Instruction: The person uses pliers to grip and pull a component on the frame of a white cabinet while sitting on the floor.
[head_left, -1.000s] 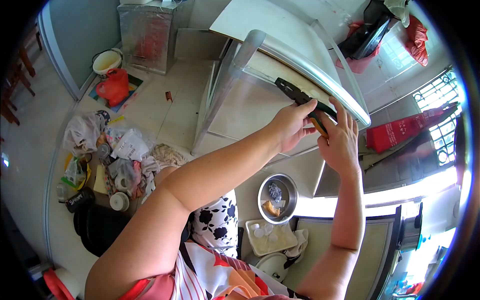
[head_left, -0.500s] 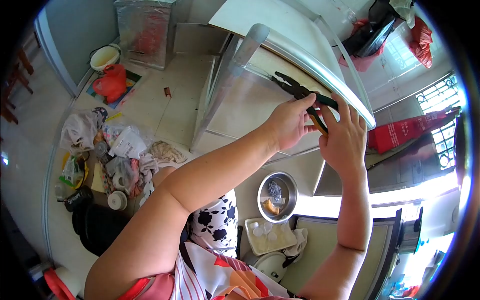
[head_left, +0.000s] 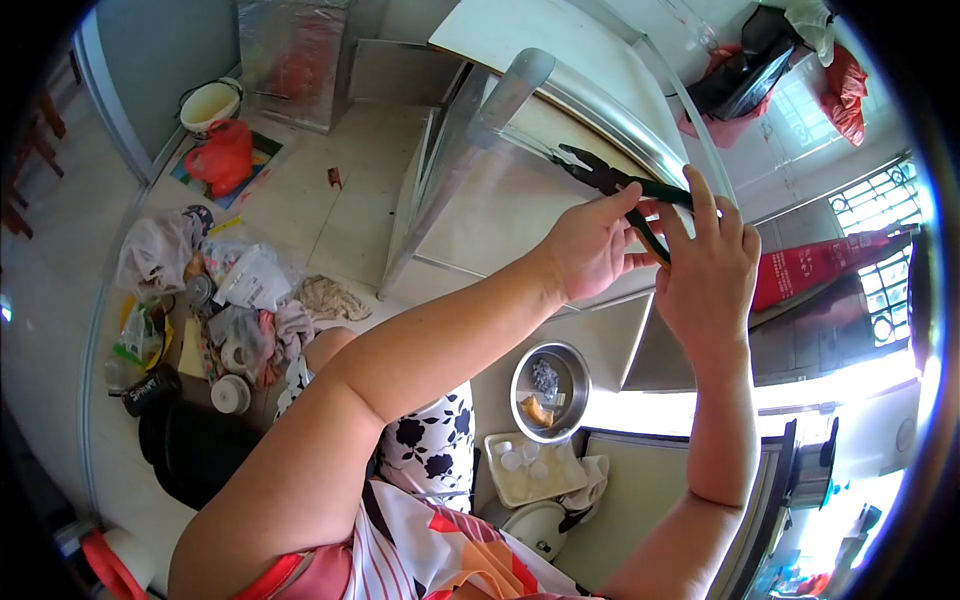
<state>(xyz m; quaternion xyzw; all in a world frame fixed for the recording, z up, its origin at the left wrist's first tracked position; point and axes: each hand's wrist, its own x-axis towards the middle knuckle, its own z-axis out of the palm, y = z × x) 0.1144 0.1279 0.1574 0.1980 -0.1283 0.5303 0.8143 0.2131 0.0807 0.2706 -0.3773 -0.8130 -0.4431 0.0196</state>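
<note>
A pair of pliers (head_left: 600,176) with dark handles is held up in front of the white cabinet (head_left: 560,215), its jaws parted and pointing left. My left hand (head_left: 595,245) pinches the pliers near the pivot with thumb and fingers. On the right, my right hand (head_left: 712,265) has its fingers around the handles, which are spread apart. The jaws are close to the cabinet's silvery metal edge (head_left: 625,110); whether they touch it I cannot tell. A thin light line runs left from the jaw tips, too fine to identify.
Below my hands stands a steel bowl (head_left: 550,392) with small items inside. A cream tray (head_left: 525,485) with several small clear cups lies beside it. Plastic bags (head_left: 255,280) and clutter cover the floor at left. A red bag (head_left: 220,158) lies near a bucket (head_left: 210,105).
The pliers and both hands have shifted slightly to the right. My right hand's fingers are raised a little more along the upper handle.
</note>
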